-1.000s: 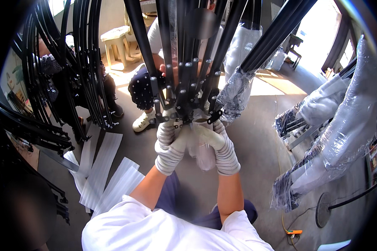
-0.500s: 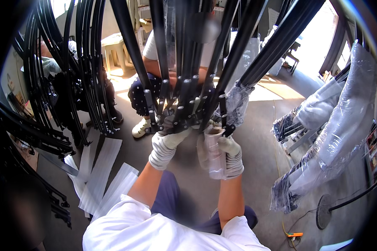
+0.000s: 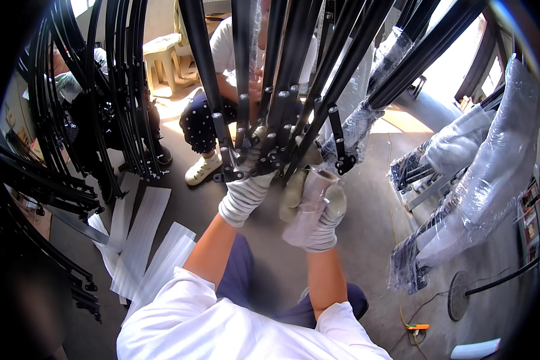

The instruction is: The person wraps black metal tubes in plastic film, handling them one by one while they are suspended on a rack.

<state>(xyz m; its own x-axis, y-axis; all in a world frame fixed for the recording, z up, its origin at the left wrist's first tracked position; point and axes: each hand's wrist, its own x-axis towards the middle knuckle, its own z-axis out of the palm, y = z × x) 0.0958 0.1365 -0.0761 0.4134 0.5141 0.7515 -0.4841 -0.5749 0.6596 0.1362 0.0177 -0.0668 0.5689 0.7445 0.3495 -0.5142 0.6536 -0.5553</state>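
1. I am watching my right hand in its ribbed off-white knit glove [image 3: 329, 217], just right of the frame's centre. It is gripping a translucent, faintly pink cylindrical roll of plastic film [image 3: 311, 204], thumb on one side, fingers on the other.
2. The roll is leaning, its hollow end pointing toward the upper right. I am judging it fairly light, firm along its core, slick and perhaps a little clingy outside; mid-barrel is looking like the surest hold, with the ends left free.
3. My left hand in a matching glove [image 3: 255, 182] is sitting left of centre, against the riveted lower ends of a bundle of long black metal bars [image 3: 277, 116]. Its fingers are mostly hiding there, so I cannot tell whether they are closing around anything.
4. My bare forearms [image 3: 209, 257] are pointing upward from below, the left slanting rightward, the right nearly upright.
5. Beyond the bars, a co-worker in dotted dark trousers [image 3: 201, 127] is facing me.
6. Bulky bundles in clear wrapping [image 3: 483, 174] are leaning at right; flat white foam strips [image 3: 141, 231] are lying lower left.
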